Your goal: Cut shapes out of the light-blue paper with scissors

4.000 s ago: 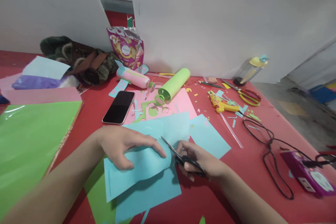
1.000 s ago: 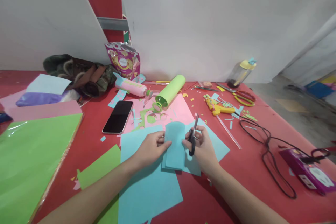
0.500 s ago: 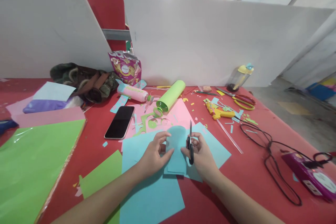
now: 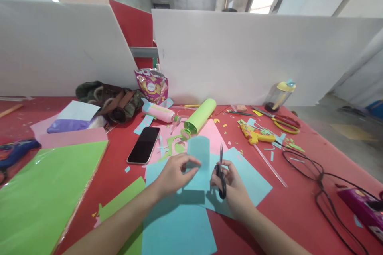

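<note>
My right hand point(image 4: 231, 185) holds small black-handled scissors point(image 4: 221, 177) with the blades pointing up, away from me. My left hand point(image 4: 179, 171) has thumb and forefinger curved toward each other with a gap between the tips. Just behind those fingertips is a light blue paper piece point(image 4: 201, 151) with a rounded top edge. A dark shadow shows under its lower edge, so it looks raised off the sheet. Whether hidden fingers touch it, I cannot tell. Larger blue paper sheets point(image 4: 179, 227) lie beneath both hands.
A phone point(image 4: 144, 145), green bottle point(image 4: 201, 115) and pink bottle point(image 4: 160, 112) lie beyond my hands. To the right are a yellow glue gun point(image 4: 257, 137), its black cable point(image 4: 320, 179) and larger scissors point(image 4: 284, 121). Green paper point(image 4: 50, 183) covers the left.
The blue piece has shifted up and left and now shows a shadow beneath it. My right hand with the scissors has come away from it. The view has tilted up slightly.
</note>
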The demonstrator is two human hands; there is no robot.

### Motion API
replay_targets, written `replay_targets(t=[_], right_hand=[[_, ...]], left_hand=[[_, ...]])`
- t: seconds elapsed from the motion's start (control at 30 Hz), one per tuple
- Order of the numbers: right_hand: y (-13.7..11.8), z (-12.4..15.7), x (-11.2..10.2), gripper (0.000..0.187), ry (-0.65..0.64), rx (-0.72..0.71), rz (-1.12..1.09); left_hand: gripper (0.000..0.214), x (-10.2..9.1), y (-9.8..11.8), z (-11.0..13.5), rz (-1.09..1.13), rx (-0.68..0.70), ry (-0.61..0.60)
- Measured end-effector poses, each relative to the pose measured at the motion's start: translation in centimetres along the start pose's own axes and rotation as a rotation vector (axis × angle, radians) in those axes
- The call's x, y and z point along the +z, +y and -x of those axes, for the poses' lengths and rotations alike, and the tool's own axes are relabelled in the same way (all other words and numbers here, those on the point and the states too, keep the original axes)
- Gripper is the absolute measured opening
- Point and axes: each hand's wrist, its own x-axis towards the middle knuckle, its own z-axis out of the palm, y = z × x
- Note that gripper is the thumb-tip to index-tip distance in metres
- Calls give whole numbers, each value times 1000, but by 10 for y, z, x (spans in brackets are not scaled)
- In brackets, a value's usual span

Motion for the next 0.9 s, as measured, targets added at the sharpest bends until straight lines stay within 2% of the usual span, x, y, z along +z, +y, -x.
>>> replay_targets(t=[0.2,0.43,0.57,0.67,0.8,0.9], right_hand=[[10,-1,8,35,-142,30,-20],[13,-25,19,39,-349,25,-47],[15,-37,20,44,-438,-29,-105],[11,-35,20,45,-502,-52,-59],[8,-30,18,48,-495,-28,-4],[11,-30,17,52,-491,-37,3]], left_hand=[[21,-32,-1,-21,90,-103,255],[27,-44,-4,-44,86,-105,391],[27,-46,-6,-45,18,-88,409],[28,-43,-7,-42,-26,-95,369],[28,-37,-7,-37,31,-100,296],[28,-34,-7,-35,78,-93,290]])
